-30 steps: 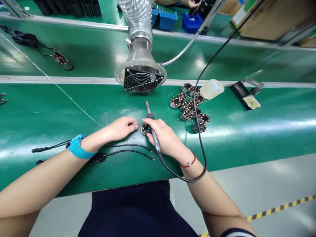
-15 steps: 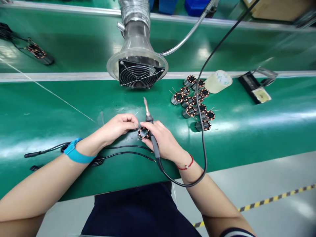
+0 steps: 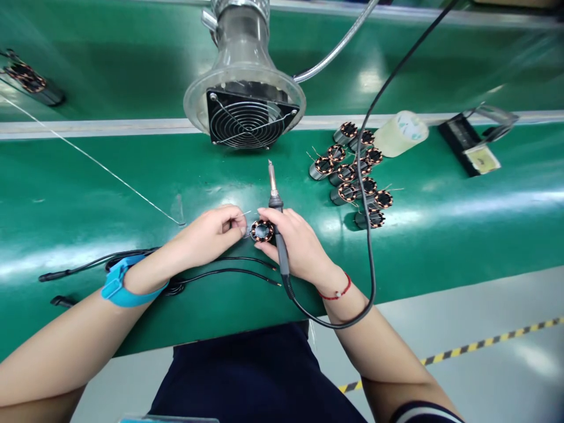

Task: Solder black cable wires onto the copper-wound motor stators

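A long green workbench (image 3: pixel 132 176) with a metal rail across it filled the view, and a grey floor (image 3: pixel 462 305) with a strip of yellow-and-black tape (image 3: pixel 480 343) lay beyond its near edge. A fan (image 3: pixel 247 124) in a clear funnel sat at the rail, with a silver hose (image 3: pixel 339 47) running off behind it. To the right stood a cluster of small copper coils (image 3: pixel 352 170), a roll of tape (image 3: pixel 400 134) and a black stand (image 3: pixel 467 144). Black wires (image 3: pixel 229 281) lay near the person's arms.

A blue wrist strap (image 3: pixel 127 288) circled the left wrist, and a red string bracelet (image 3: pixel 335 294) circled the right. The right hand (image 3: pixel 297 247) gripped a soldering iron (image 3: pixel 281 247) like a pen, its fingers closed narrowly around the handle, with the tip pointing away. The left hand (image 3: pixel 207 235) pinched a thin wire (image 3: pixel 245 212) between its fingertips. Between the hands sat a copper-wound coil ring (image 3: pixel 261 231), touching the right fingers; whether it rested on the bench was hard to tell. It looked light and stiff, with delicate wires, so its outer rim seemed the safest place to hold.
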{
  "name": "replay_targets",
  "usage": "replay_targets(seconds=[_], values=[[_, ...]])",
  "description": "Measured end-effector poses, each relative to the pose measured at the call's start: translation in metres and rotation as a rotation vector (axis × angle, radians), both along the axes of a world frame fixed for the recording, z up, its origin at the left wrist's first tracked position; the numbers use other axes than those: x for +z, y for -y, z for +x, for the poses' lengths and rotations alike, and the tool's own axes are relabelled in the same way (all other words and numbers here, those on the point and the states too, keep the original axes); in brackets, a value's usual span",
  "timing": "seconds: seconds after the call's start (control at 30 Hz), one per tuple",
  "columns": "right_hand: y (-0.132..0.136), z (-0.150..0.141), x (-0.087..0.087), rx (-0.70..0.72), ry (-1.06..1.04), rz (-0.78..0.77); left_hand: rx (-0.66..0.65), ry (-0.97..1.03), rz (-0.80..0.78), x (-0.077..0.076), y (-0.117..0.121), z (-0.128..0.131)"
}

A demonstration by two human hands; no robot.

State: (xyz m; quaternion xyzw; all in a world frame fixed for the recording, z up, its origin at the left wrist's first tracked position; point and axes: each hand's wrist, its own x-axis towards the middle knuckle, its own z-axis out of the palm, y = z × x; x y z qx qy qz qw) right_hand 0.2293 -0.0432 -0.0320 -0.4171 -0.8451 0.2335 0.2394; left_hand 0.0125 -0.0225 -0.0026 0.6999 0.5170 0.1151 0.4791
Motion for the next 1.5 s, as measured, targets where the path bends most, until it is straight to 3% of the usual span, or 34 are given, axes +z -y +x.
replay_targets(seconds=[0.23, 0.3, 0.43, 0.53, 0.63, 0.83, 1.0, 1.2, 1.4, 1.5], values=[[0.002, 0.000, -0.001, -0.015, -0.008, -0.018, 0.098, -0.068, 0.169, 0.002, -0.003, 0.000], [0.003, -0.001, -0.001, -0.025, -0.011, -0.019, 0.114, 0.007, 0.108, 0.002, -0.004, 0.002], [0.003, -0.004, 0.001, 0.008, 0.020, -0.014, 0.203, 0.261, -0.225, 0.003, -0.006, 0.006], [0.004, -0.005, 0.001, 0.034, 0.056, -0.009, 0.254, 0.325, -0.360, 0.003, -0.008, 0.006], [0.004, -0.004, 0.000, 0.007, 0.057, 0.008, 0.219, 0.259, -0.369, 0.005, -0.007, 0.003], [0.004, -0.001, -0.001, -0.019, 0.055, 0.014, -0.011, 0.089, -0.321, 0.005, -0.005, 0.001], [0.003, -0.001, -0.002, -0.017, 0.053, 0.019, -0.089, 0.120, -0.392, 0.004, -0.006, -0.004], [0.003, -0.002, 0.001, 0.009, 0.077, 0.036, 0.090, 0.288, -0.518, 0.004, -0.003, -0.004], [0.000, 0.006, 0.003, 0.027, 0.011, 0.012, 0.124, 0.201, -0.317, 0.005, -0.001, -0.002], [-0.002, 0.012, 0.005, 0.035, -0.046, -0.026, -0.098, 0.029, -0.173, 0.003, 0.008, 0.002]])
